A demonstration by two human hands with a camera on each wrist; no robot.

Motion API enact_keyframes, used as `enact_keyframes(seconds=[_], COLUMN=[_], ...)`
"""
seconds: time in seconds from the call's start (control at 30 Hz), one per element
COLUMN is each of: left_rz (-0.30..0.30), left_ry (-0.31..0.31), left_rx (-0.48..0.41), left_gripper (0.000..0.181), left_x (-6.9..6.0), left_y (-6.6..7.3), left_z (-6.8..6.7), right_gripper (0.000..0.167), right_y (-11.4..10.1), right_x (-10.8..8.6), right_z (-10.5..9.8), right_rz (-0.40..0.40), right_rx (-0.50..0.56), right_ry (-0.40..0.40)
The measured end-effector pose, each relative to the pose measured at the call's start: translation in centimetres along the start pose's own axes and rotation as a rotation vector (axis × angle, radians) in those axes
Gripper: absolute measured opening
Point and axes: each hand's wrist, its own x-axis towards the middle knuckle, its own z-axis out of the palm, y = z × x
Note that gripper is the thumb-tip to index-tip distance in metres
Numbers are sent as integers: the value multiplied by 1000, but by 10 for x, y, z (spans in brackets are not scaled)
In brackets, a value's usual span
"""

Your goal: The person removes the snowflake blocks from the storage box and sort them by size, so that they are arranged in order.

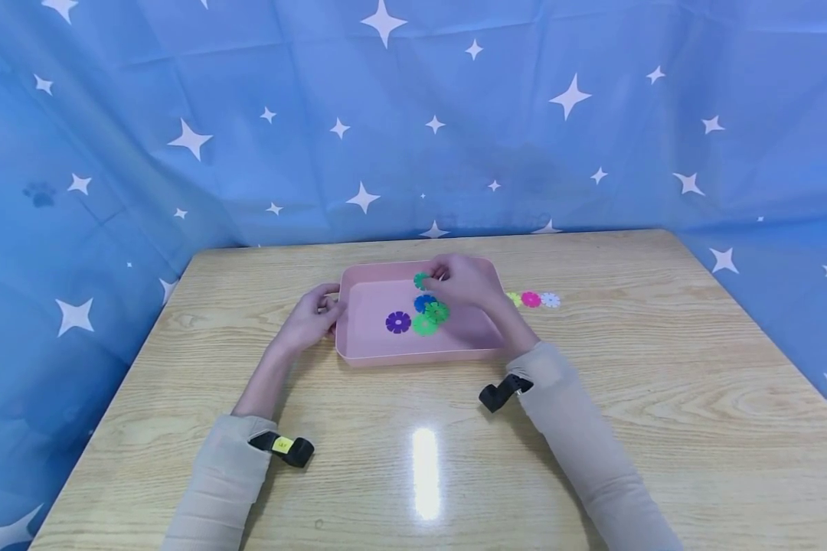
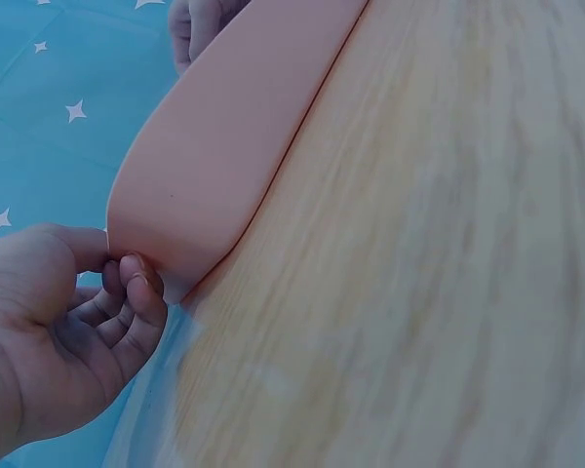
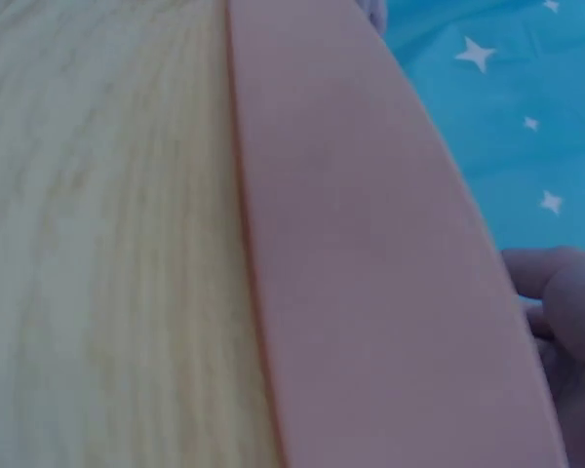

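The tray sits on the far half of the table; its smooth, thin walls look like stiff, light plastic, likely to slide if pushed and best held by the rim. Inside, the light green disc and the purple disc lie toward the near wall, the purple one farther left. The left hand pinches the tray's left wall between curled fingers and thumb. The green disc overlaps the light green disc and the blue disc beyond. Over the tray's far part, the right hand appears to pinch the teal disc at its left edge; the right wrist view hides the fingertips. The discs seem thin, nearly weightless and fairly stiff; a notched edge should suit fingertips better than the flat face.

For moving, the broadest room is on the near side, where a glare shines. Right of the tray, the yellow disc, pink disc and white disc limit sliding. Beyond the far wall, only a narrow strip of wood separates it from the table edge and curtain.
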Motion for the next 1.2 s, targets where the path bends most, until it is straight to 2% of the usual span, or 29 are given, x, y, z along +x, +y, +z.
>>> enact_keyframes(seconds=[0.07,0.23,0.6,0.83,1.2], left_rz=[0,2,-9,-7,-4], left_ry=[-2,-8,-14,-10,-11], left_rx=[-3,-19,-9,-4,-10], left_gripper=[50,51,53,53,53], left_x=[0,-1,-1,-2,-1], left_y=[-1,-1,1,2,1], left_z=[0,-1,-1,-1,0], right_gripper=[22,22,24,26,28], right_y=[0,5,29,49,80], right_x=[-1,-6,-29,-42,-64], right_z=[-5,-16,-41,-58,-84], right_rz=[2,-33,-28,16,57], right_rx=[10,129,126,113,114], right_ry=[19,14,96,158,199])
